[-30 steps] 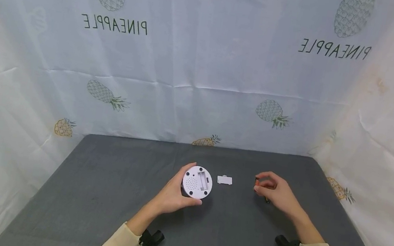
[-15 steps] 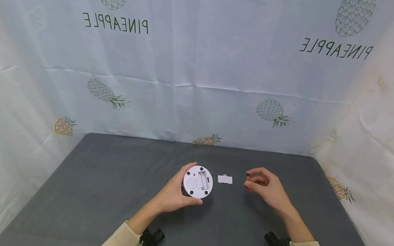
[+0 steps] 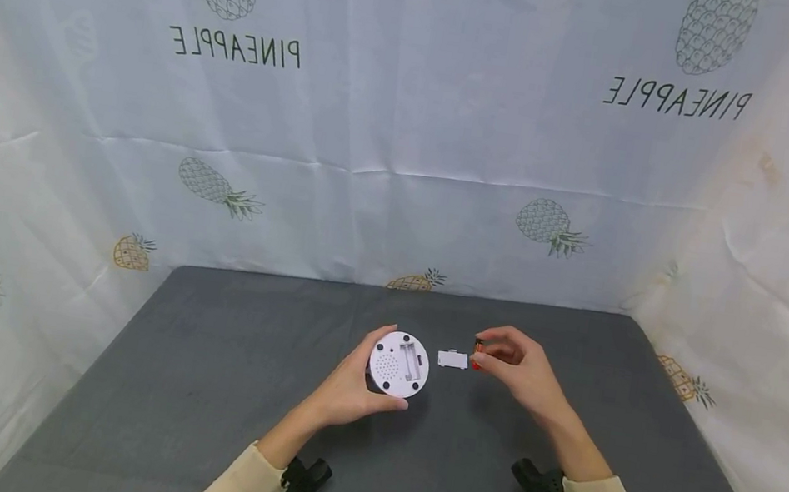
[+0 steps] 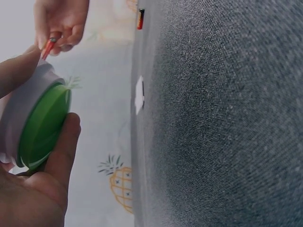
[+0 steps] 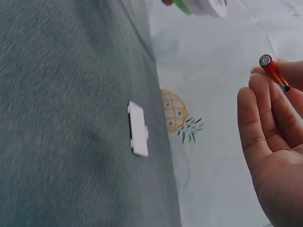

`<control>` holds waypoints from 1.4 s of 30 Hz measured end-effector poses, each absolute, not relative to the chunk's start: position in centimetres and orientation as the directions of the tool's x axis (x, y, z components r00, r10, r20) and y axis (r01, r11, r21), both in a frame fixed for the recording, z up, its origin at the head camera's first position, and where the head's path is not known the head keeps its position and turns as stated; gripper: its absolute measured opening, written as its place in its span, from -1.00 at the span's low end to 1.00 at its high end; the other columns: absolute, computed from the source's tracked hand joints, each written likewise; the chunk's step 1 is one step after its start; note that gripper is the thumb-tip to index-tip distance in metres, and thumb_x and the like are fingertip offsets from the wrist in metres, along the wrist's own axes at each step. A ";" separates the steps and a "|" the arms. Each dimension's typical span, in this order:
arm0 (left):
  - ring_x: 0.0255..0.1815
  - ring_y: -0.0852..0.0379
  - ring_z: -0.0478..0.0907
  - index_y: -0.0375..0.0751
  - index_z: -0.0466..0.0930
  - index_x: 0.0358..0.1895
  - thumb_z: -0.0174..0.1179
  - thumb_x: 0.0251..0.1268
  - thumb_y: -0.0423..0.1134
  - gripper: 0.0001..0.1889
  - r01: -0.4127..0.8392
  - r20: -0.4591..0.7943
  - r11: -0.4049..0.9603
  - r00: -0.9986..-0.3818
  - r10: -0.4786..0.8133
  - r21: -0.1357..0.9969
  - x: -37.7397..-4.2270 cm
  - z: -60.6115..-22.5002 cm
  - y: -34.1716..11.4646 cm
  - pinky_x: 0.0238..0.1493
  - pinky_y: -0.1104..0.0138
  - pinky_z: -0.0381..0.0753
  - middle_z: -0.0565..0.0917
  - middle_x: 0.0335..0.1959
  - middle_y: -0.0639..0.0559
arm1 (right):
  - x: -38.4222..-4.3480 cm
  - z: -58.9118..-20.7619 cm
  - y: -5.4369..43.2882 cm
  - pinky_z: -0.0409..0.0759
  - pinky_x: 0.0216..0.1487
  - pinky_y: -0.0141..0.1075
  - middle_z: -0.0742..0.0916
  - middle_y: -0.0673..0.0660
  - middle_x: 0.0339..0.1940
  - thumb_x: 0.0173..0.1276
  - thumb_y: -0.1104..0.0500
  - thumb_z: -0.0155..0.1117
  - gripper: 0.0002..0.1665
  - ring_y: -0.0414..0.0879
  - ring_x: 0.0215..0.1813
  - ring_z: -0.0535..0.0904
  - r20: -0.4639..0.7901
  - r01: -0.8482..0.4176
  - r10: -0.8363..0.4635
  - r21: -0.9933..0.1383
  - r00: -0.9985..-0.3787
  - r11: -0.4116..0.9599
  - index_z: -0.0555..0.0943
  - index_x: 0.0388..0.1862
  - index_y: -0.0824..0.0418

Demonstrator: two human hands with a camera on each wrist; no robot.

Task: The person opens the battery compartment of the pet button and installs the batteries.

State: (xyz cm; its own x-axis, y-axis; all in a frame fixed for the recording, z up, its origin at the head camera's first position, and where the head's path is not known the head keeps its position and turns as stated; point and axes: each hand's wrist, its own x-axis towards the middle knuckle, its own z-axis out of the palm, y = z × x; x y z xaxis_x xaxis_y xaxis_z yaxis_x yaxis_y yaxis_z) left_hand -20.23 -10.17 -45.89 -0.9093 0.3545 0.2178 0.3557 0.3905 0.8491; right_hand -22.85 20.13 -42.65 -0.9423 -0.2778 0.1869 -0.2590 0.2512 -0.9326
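Observation:
My left hand [image 3: 346,391] grips a round white device [image 3: 387,367] by its edge, above the table. Its underside faces me, with dark round feet, a patch of small holes and an uncovered battery compartment [image 3: 410,362]. The left wrist view shows the device's green side [image 4: 45,127]. Between thumb and fingertips, my right hand [image 3: 524,373] pinches a red and black battery [image 5: 273,72], held to the right of the device. A white battery cover [image 3: 452,359] lies on the table between the hands.
Another red and black battery [image 4: 140,20] lies on the dark grey table [image 3: 193,386], seen in the left wrist view. White curtains [image 3: 398,112] printed with pineapples hang behind the table and at both sides.
My right hand has moved left with the battery, from the right of the table to beside the cover. The left hand and the device have hardly moved.

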 end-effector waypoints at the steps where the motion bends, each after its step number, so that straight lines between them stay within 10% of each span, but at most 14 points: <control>1: 0.16 0.08 0.44 0.15 0.11 0.58 0.64 -0.08 -0.09 0.12 0.355 0.218 0.388 -0.909 0.355 0.851 -20.2 -45.9 -10.2 0.16 0.08 0.40 0.45 0.29 0.05 | -22.8 -42.6 19.9 0.65 -0.05 -0.27 0.78 0.19 -0.14 0.38 0.18 0.43 -0.60 -0.03 -0.15 0.73 0.192 -0.262 -0.275 -0.933 -0.942 0.248 0.60 0.14 0.25; 42: 0.18 0.10 0.44 -0.03 0.05 0.61 0.62 -0.02 -0.15 0.13 0.369 0.218 0.380 -0.897 0.385 0.848 -20.3 -45.9 -10.0 0.17 0.10 0.43 0.41 0.33 0.04 | -22.9 -41.9 12.6 0.62 -0.19 -0.26 0.75 0.09 -0.19 0.35 0.22 0.46 -0.75 -0.08 -0.21 0.67 0.377 -0.449 -0.308 -0.868 -0.873 0.211 0.68 -0.02 0.20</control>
